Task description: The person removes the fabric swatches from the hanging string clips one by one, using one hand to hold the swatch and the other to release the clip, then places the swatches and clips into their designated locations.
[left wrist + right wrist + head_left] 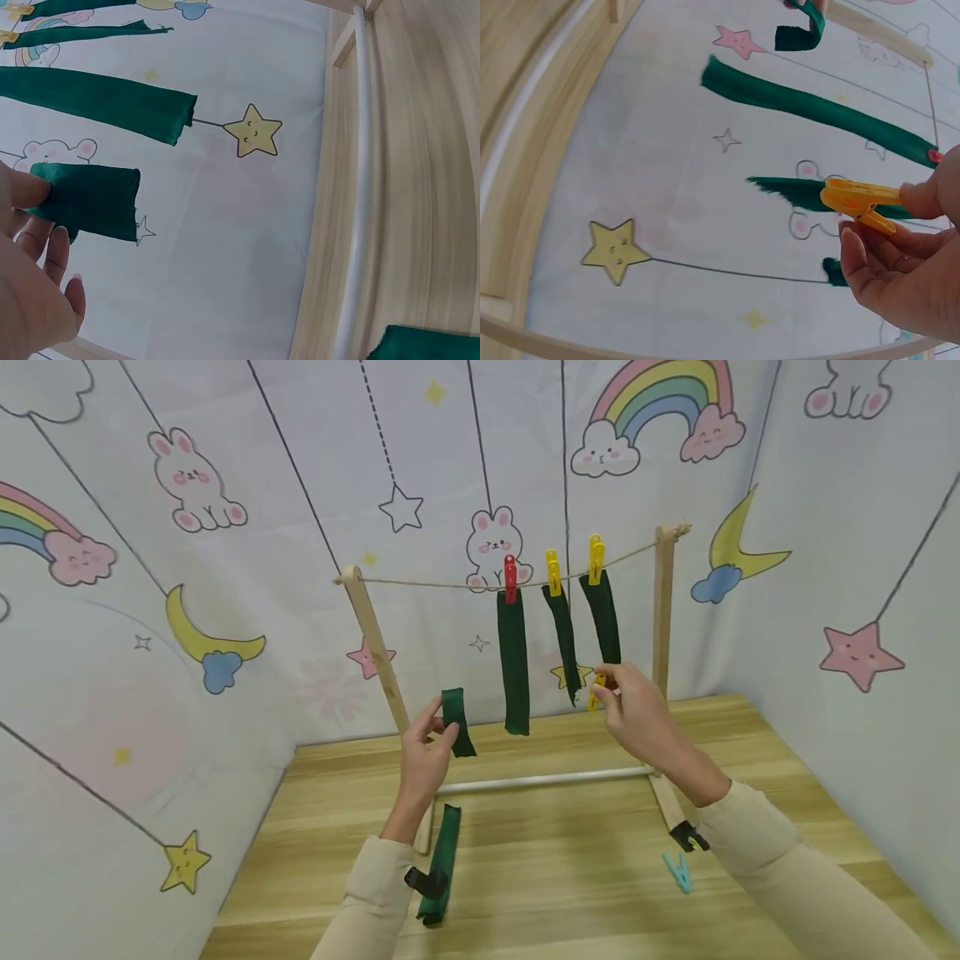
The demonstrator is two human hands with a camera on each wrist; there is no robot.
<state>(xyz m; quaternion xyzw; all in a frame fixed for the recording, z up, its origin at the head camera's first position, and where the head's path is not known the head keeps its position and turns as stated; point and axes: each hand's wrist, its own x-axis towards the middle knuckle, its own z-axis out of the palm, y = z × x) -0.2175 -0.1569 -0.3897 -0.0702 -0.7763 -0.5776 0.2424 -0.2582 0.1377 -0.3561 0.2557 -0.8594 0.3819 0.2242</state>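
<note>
Between thumb and fingers, my left hand (426, 760) pinches a short green cloth strip (456, 720), left of the hanging strips and below the line. My right hand (637, 710) grips a yellow clothespin (855, 199) by its handles, near the lower ends of the two right-hand strips. A twine line (427, 582) carries three green strips: a wide one (513, 664) under a red clothespin (510, 578), a narrow ragged one (562, 631) under a yellow clothespin (552, 573), and another (602, 614) under a second yellow clothespin (596, 560).
Wooden posts (663, 610) hold the twine, with a white rod (540, 779) across their base. On the wooden table (555, 877) lie another green strip (446, 852), partly behind the left wrist camera, and a blue clothespin (678, 872). A printed cloth backdrop stands behind.
</note>
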